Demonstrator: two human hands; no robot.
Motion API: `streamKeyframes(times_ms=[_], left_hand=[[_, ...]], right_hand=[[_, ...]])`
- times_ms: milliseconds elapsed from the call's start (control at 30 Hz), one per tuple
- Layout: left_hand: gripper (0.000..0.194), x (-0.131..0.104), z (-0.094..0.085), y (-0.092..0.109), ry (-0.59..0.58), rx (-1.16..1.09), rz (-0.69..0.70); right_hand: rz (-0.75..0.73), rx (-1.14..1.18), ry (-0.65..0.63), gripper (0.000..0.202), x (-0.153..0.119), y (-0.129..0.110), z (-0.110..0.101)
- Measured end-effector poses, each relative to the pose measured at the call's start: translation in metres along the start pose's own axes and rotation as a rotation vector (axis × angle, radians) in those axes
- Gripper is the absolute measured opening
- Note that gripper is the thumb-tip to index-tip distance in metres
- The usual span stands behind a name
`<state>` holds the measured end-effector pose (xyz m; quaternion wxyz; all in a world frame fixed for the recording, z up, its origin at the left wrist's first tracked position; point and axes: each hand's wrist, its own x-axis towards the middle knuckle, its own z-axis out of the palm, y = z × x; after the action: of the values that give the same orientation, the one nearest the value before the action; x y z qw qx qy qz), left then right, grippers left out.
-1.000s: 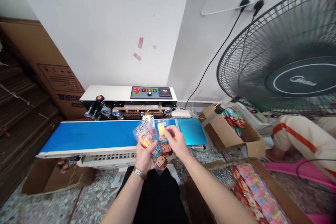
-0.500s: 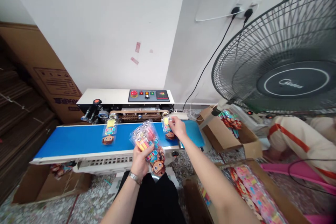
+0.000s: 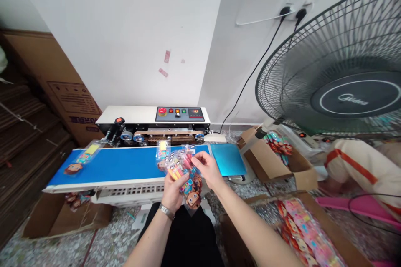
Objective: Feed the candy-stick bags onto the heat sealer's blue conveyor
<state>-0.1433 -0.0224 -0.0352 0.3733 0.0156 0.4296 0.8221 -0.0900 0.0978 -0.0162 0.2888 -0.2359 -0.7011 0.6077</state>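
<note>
My left hand (image 3: 173, 193) is closed around a fanned bunch of clear plastic packets (image 3: 191, 195), printed with a brown-haired cartoon face and colourful letters. My right hand (image 3: 208, 169) pinches a packet (image 3: 189, 158) at the upper right of that bunch. Just behind them runs the blue conveyor belt (image 3: 125, 166) of a band sealing machine (image 3: 131, 115). One packet (image 3: 162, 148) stands against the sealer band, partly hidden by the bunch. Another packet (image 3: 84, 157) lies tilted near the belt's left end.
A large fan (image 3: 341, 91) stands close on the right. Cartons of packets sit at the right (image 3: 266, 162), lower right (image 3: 332, 212) and under the belt's left end (image 3: 62, 221). Flattened cardboard (image 3: 21, 133) is stacked at left. Another person's leg (image 3: 360, 171) shows at far right.
My right hand has left the packet at the sealer's right end and come back to the bunch. Both packets on the belt have travelled left, and the farther one has turned askew.
</note>
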Motion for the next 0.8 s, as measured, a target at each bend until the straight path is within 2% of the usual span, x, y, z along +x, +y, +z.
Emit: streamKeyframes(times_ms=[200,333,433,633,800], left_hand=[[0.039,0.001,0.0,0.0,0.023,-0.034,-0.037],[0.039,0.001,-0.002,0.0,-0.04,-0.023,-0.051],[0.038,0.001,-0.002,0.001,-0.042,0.001,-0.022],[0.039,-0.002,0.0,0.004,-0.07,0.092,0.017],[0.038,-0.003,-0.001,0.003,-0.068,0.084,0.032]], right_hand=[[0.025,0.099,0.128,0.025,0.009,0.002,-0.014],[0.051,0.122,0.051,0.024,0.006,0.001,-0.018],[0.039,0.167,-0.005,0.024,0.0,0.002,-0.015],[0.046,0.199,0.031,0.027,-0.005,0.002,-0.007],[0.023,0.235,0.049,0.029,-0.006,-0.004,-0.005]])
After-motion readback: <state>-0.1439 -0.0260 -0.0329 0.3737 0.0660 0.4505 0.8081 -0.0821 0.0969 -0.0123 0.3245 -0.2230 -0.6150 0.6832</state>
